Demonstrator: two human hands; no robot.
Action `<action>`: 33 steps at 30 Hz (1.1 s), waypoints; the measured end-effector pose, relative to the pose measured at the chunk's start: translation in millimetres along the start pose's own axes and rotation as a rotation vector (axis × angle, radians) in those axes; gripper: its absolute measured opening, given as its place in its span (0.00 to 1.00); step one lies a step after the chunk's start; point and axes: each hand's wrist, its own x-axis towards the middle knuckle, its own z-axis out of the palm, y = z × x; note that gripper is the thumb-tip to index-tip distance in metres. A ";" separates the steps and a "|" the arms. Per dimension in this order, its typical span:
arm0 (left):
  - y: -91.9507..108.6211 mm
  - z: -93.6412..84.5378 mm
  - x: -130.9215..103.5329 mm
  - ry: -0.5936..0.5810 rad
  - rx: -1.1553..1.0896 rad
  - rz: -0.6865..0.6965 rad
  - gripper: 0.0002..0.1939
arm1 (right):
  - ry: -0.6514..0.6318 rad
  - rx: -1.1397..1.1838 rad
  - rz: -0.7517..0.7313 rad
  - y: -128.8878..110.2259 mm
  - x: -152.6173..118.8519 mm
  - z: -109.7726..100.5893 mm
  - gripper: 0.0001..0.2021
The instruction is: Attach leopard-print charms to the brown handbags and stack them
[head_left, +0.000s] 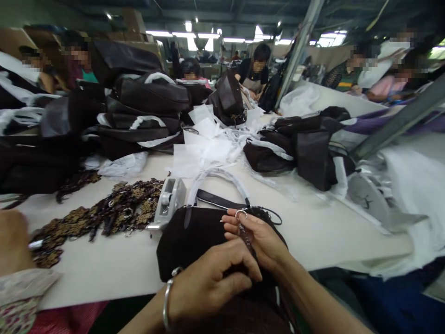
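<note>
My right hand [260, 239], palm up with fingers curled, holds a bag charm [246, 236] with a metal ring [241, 214] at its top. The charm is a dark, beaded strand lying across the palm. My left hand [225, 273], a silver bangle on its wrist, is closed at the strand's lower part. Its fingers hide the strand's end. Beneath both hands is a dark handbag [187, 236] with its handle [222, 174] wrapped in white. A dark strap [219, 200] lies behind the bag's top edge.
At left lies a heap of charms [128, 208] beside a grey metal fixture [169, 202]. A co-worker's hand [14, 241] reaches in there. Stacked dark bags [146, 102], white sheets [198, 155] and more bags [309, 148] lie behind. Several people work farther back. A metal post [396, 120] slants at right.
</note>
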 end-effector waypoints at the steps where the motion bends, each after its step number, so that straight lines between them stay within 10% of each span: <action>1: -6.3 5.4 2.1 -0.070 0.015 -0.034 0.07 | 0.033 -0.052 -0.049 -0.4 -1.2 -7.5 0.14; 4: -26.7 8.3 6.4 -0.150 0.016 -0.121 0.06 | 0.055 -0.237 -0.130 0.9 -7.9 -27.8 0.15; 12: -62.1 -7.8 26.0 0.429 0.140 -0.243 0.10 | -0.008 -0.546 -0.099 1.4 -19.5 -38.6 0.11; 17: -66.9 -1.6 41.1 0.294 0.218 -0.044 0.22 | 0.038 -0.587 -0.056 1.7 -19.4 -37.5 0.07; 33: -80.2 -10.3 45.3 0.355 0.113 -0.199 0.08 | 0.030 -0.163 0.100 -5.8 -13.9 -48.3 0.12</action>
